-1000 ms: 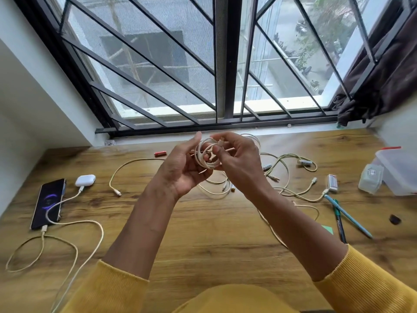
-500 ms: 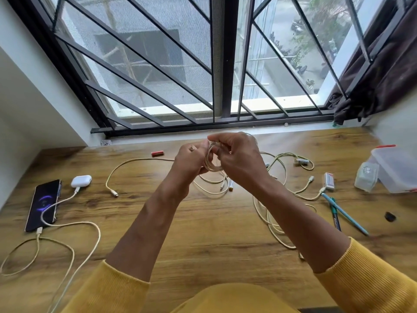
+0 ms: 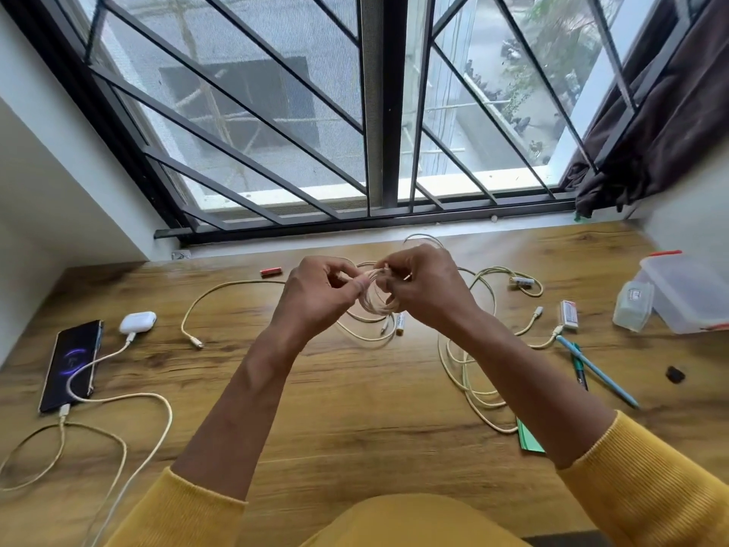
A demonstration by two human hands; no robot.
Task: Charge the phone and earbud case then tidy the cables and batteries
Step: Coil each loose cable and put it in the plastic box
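Both hands, left hand (image 3: 319, 294) and right hand (image 3: 424, 288), are pinching the coiled cable (image 3: 374, 298), and I'm judging tight, even loops matter most.

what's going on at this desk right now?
A person is winding a pale cable into a coil above the wooden desk, left hand and right hand both holding it. The phone and earbud case sit plugged in at left. Loose cables and a red battery are not yet tidied.
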